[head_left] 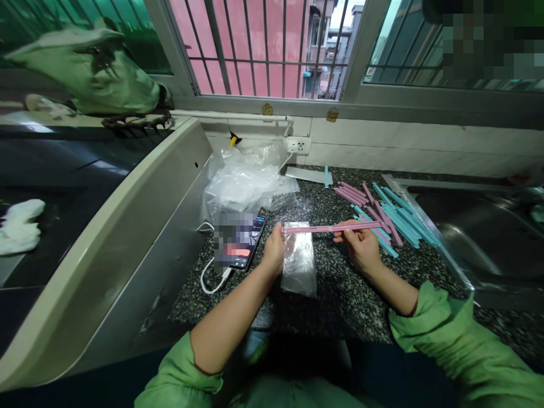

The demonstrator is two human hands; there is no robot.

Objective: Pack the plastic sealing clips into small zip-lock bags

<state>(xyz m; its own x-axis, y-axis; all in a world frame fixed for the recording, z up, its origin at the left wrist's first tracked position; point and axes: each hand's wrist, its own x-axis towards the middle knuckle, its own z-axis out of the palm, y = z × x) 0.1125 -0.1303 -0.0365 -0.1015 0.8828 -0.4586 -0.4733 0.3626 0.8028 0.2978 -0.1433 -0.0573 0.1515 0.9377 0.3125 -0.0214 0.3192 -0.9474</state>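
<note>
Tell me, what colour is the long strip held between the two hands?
Pink; the strip shows best in the head view, stretched between the left hand and right hand.

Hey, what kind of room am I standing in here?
Most likely a home kitchen: a speckled stone counter, a steel sink set into it, and a tiled wall with a socket under a barred window.
</note>
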